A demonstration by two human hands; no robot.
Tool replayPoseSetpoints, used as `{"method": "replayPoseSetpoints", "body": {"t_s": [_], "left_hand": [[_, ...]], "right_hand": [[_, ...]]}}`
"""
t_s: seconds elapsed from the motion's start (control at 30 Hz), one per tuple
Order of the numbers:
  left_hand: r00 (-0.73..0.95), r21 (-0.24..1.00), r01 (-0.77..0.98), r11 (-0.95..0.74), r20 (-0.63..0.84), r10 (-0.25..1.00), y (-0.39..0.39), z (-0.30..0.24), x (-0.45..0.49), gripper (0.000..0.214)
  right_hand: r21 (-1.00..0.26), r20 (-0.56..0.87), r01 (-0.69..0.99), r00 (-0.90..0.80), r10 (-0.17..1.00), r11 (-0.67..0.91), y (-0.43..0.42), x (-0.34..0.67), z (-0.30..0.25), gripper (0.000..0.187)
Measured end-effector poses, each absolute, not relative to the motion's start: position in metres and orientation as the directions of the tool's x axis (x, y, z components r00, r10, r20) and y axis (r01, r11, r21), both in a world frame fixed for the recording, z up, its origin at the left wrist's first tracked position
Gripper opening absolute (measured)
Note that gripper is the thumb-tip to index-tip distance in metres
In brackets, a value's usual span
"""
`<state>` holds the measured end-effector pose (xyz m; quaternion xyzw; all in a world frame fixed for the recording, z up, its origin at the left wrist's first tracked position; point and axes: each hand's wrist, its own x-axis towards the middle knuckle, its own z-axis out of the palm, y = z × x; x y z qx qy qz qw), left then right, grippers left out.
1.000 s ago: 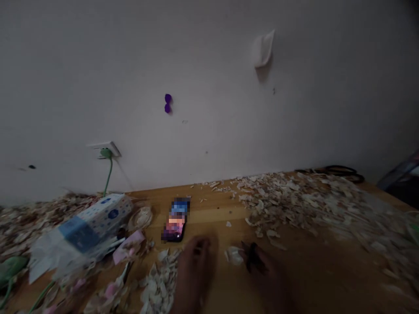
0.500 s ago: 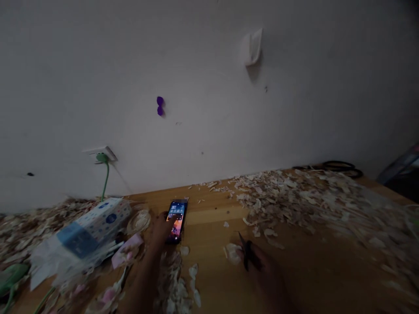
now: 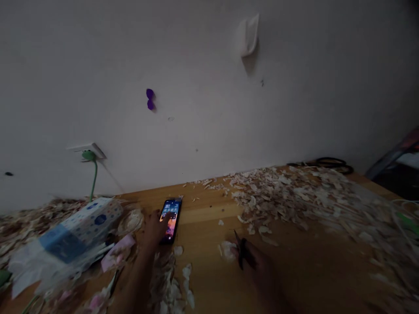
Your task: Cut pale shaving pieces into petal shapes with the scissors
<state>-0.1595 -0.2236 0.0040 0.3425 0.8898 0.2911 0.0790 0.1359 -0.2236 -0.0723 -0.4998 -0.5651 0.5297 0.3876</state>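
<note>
A second ago the left hand (image 3: 153, 227) lies low on the near surface (image 3: 209, 218) beside the right one. It has since gone out to the far left, and now one outstretched fingertip rests on the lit screen of the phone (image 3: 171, 218). The other fingers are loose and grasp nothing. The phone lies flat where it was, between the tissue box (image 3: 81, 224) on the left and the wide heap of pale peelings (image 3: 310, 196) on the right. The right hand (image 3: 260, 268) has hardly shifted. Its fingers are clenched on a small dark tool (image 3: 241, 254), perhaps scissors or a blade, though the dim light does not show which. The tool's tip is just beside a pale scrap (image 3: 226, 250) that now lies alone on the wood, with no left hand to steady it, so only the phone is being handled. As for writing, the screen shows a row of pale digits like a clock at its top and small icons under it, too small to read with certainty. The tissue box bears blue round marks and a blue panel, but no word is legible. On the wall, the socket (image 3: 85, 149) with its green plug (image 3: 89, 155) carries no readable label.
</note>
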Motion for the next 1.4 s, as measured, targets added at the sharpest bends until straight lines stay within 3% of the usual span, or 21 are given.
{"method": "replayPoseSetpoints", "body": {"t_s": [0.07, 0.13, 0.2, 0.3, 0.43, 0.73, 0.97, 1.07, 1.17, 1.3, 1.4], "left_hand": [[-0.75, 0.636, 0.566, 0.525, 0.132, 0.648, -0.233, 0.004, -0.127, 0.038], [-0.696, 0.784, 0.534, 0.315, 0.198, 0.69, -0.247, -0.001, -0.082, 0.041], [-0.589, 0.898, 0.407, 0.168, 0.118, 0.799, -0.261, -0.008, -0.036, 0.042], [-0.419, 0.964, 0.258, 0.063, 0.053, 0.906, -0.274, -0.015, 0.01, 0.039], [-0.335, 0.963, 0.261, 0.073, 0.02, 0.942, -0.273, -0.019, 0.015, 0.023], [-0.377, 0.938, 0.334, 0.094, 0.042, 0.925, -0.277, -0.045, 0.002, 0.028], [-0.491, 0.928, 0.31, 0.207, -0.031, 0.871, -0.275, -0.049, -0.006, 0.019], [-0.545, 0.968, 0.131, 0.215, -0.111, 0.831, -0.27, -0.048, -0.006, 0.02], [-0.583, 0.969, -0.2, 0.145, -0.237, 0.777, -0.267, -0.053, -0.006, 0.027], [-0.593, 0.814, -0.581, -0.02, -0.405, 0.696, -0.265, -0.057, -0.01, 0.028], [-0.578, 0.738, -0.671, -0.072, -0.46, 0.674, -0.265, -0.051, -0.012, 0.031]], "right_hand": [[-0.986, -0.098, 0.152, -0.189, 0.977, -0.069, -0.223, 0.136, -0.072, 0.045], [-0.986, -0.11, 0.14, -0.168, 0.98, -0.087, -0.223, 0.137, -0.072, 0.044], [-0.988, -0.105, 0.128, -0.178, 0.978, -0.083, -0.223, 0.138, -0.074, 0.04], [-0.989, -0.047, 0.147, -0.182, 0.982, -0.02, -0.224, 0.141, -0.08, 0.031], [-0.968, 0.026, 0.241, -0.199, 0.98, 0.074, -0.226, 0.143, -0.085, 0.023], [-0.876, 0.169, 0.391, -0.302, 0.938, 0.283, -0.234, 0.141, -0.07, 0.022], [-0.923, 0.146, 0.295, -0.329, 0.933, 0.249, -0.233, 0.147, -0.078, 0.029], [-0.932, 0.123, 0.288, -0.322, 0.939, 0.22, -0.232, 0.145, -0.08, 0.034], [-0.932, 0.097, 0.307, -0.3, 0.949, 0.192, -0.23, 0.141, -0.077, 0.031], [-0.928, 0.072, 0.331, -0.295, 0.953, 0.173, -0.228, 0.138, -0.068, 0.027], [-0.9, 0.077, 0.387, -0.312, 0.947, 0.2, -0.231, 0.138, -0.066, 0.024]]}}
